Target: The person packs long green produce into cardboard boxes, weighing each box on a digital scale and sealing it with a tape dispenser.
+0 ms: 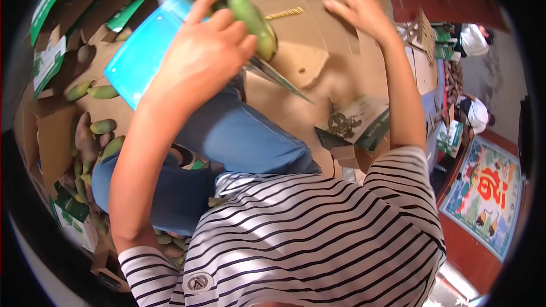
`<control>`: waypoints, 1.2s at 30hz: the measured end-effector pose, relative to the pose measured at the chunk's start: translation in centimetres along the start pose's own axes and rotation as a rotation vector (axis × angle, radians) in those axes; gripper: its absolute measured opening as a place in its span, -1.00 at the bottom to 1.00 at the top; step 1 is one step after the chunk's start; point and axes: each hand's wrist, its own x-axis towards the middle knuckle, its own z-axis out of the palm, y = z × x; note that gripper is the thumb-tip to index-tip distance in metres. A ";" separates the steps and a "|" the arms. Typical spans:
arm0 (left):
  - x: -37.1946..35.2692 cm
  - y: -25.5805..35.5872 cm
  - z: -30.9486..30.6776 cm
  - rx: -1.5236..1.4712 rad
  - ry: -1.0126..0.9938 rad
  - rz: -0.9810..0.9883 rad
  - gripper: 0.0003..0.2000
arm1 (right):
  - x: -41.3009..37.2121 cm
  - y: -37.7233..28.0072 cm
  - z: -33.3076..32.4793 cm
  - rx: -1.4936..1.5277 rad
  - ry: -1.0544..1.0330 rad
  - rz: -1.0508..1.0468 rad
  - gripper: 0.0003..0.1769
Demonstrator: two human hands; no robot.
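My left hand [213,48] has its fingers curled against a large green mango [256,25] at the top of the view. Beneath that wrist lies a bright blue plastic panel [145,45]. My right hand [364,14], slightly blurred, is held over brown cardboard [335,28] with its thumb stretched out and nothing in it. Between the hands, a torn cardboard flap [301,65] with a round hole shows.
Several green and reddish mangoes [85,139] lie at the left, near an opened cardboard box [51,136]. A printed green-and-white carton [358,125] stands below my right hand. Far right, people in white tops [475,113] are beside more produce and a colourful poster [483,193].
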 end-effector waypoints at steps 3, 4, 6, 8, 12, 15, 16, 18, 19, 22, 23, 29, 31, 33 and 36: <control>6.2 3.8 5.1 -0.014 -0.023 0.225 -0.95 | -12.1 5.6 4.5 0.195 0.051 0.367 -0.41; 8.2 5.6 6.7 -0.005 -0.086 0.299 -0.96 | -15.8 7.8 6.7 0.173 0.061 0.478 -0.42; 11.0 9.5 10.8 0.020 -0.069 0.388 -0.93 | -23.1 9.0 8.8 0.260 0.122 0.616 -0.44; 12.8 12.9 10.5 -0.095 0.000 0.316 -0.93 | -28.4 9.8 11.4 0.092 -0.017 0.831 -0.45; 11.7 10.4 2.8 -0.279 0.069 0.122 -0.86 | -33.7 13.5 15.6 -0.095 -0.104 1.052 -0.44; 6.7 4.3 -0.4 -0.280 0.102 -0.126 -0.81 | -36.1 15.0 14.7 -0.011 -0.195 1.217 -0.43; 4.9 2.6 -1.5 -0.281 0.068 -0.182 -0.81 | -36.7 16.8 16.0 -0.055 -0.231 1.201 -0.43; 1.7 0.3 -3.6 -0.266 0.026 -0.313 -0.80 | -37.2 20.7 18.2 -0.162 -0.276 1.093 -0.39; 0.1 -0.6 -4.2 -0.255 0.032 -0.379 -0.78 | -32.7 18.1 13.9 -0.137 -0.475 1.147 -0.38; -4.0 -3.1 -4.4 -0.202 0.086 -0.577 -0.76 | -23.2 16.0 10.3 -0.291 -0.227 1.040 -0.51; -5.2 -3.8 -4.1 -0.177 0.090 -0.639 -0.75 | -20.3 14.9 8.8 -0.310 -0.173 0.981 -0.54; -11.5 -5.2 1.1 0.160 -0.483 -0.666 -0.79 | 3.0 -1.4 7.2 0.169 0.097 0.082 -0.67; -12.4 -4.8 1.5 0.066 -0.470 -0.699 -0.85 | 9.9 -8.0 6.0 0.241 0.076 -0.214 -0.69; -12.3 -4.9 1.4 0.057 -0.453 -0.735 -0.85 | 16.9 -13.5 6.1 0.233 0.166 -0.430 -0.68; -12.1 -4.9 1.2 0.041 -0.440 -0.777 -0.79 | 27.8 -22.5 5.6 1.015 -0.199 -0.320 -0.58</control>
